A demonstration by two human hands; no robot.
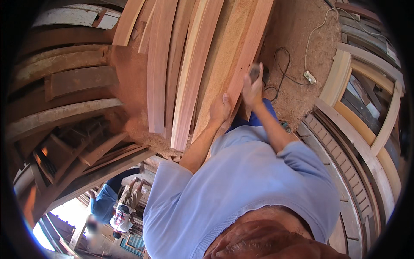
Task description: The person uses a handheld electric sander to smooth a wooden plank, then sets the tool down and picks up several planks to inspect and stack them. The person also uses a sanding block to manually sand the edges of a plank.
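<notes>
A reddish wooden plank (246, 58) runs away from my body, its near end close to my waist. My left hand (219, 108) is closed on its near part, thumb on top; the other fingers are mostly hidden. Just right of it, my right hand (253, 90) grips a small dark block-like tool (255, 71) at the plank's right edge. Motion blurs the tool, so its exact kind is unclear. Left of this plank lies a rough tan board (220, 58), with several more reddish planks (160, 73) beside it.
On the dusty floor (319, 47) at right lie a dark cord (283, 64) and a white socket block (309, 77). Wooden frames (340, 77) lean at far right. Stacked timber (82, 82) fills the left. Two people (113, 209) are at lower left.
</notes>
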